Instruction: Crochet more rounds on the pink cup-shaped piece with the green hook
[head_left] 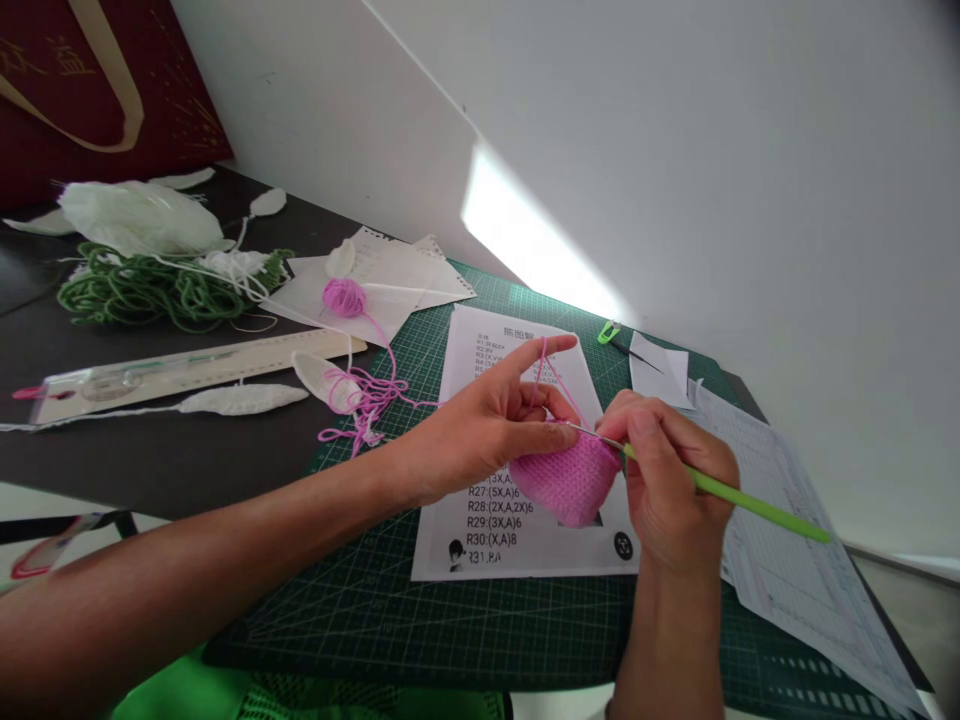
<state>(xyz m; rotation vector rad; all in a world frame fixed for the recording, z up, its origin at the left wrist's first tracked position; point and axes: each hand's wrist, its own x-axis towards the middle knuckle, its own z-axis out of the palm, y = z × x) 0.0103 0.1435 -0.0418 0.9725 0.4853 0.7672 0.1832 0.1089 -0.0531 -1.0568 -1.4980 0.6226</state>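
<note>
- Left hand (487,425) pinches pink crochet piece (566,480), forefinger raised to tension yarn (541,375).
- Right hand (664,480) grips green hook (750,500), tip at the stitches.
- Pattern sheet (517,545) lies beneath on the mat (375,610), readable.

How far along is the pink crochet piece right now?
Done: a small pink cup-shaped piece is already worked up. In hand: the left hand grips it, yarn over the forefinger; the right hand works the green hook. Left: the yarn ball remains; rows cannot be counted.
</note>
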